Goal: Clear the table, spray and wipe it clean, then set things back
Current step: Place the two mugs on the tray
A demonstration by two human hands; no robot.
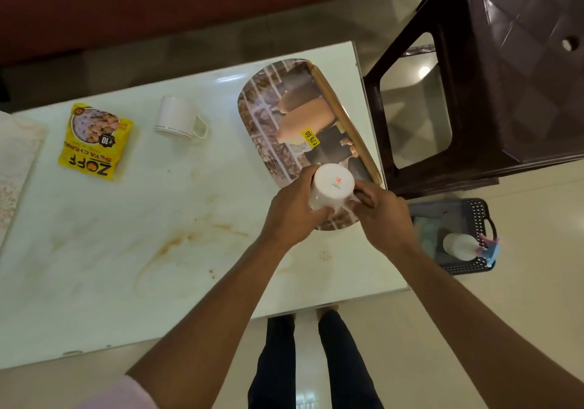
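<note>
Both hands hold white cup [333, 184] upside down above near end of tray [271, 117]: left hand [292, 211] wraps its side, right hand [384, 215] grips, probably at handle. Second cup [177, 117] and yellow packet [94, 141] on stained table [126, 250]. Spray bottle [461, 245] in basket [471, 268] on floor.

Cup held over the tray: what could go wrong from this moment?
1. Both the left hand and right hand hold the cup upside down; any dregs could drip onto the tray.
2. The tray sits near the table edge; a nudge may tip it off.
</note>
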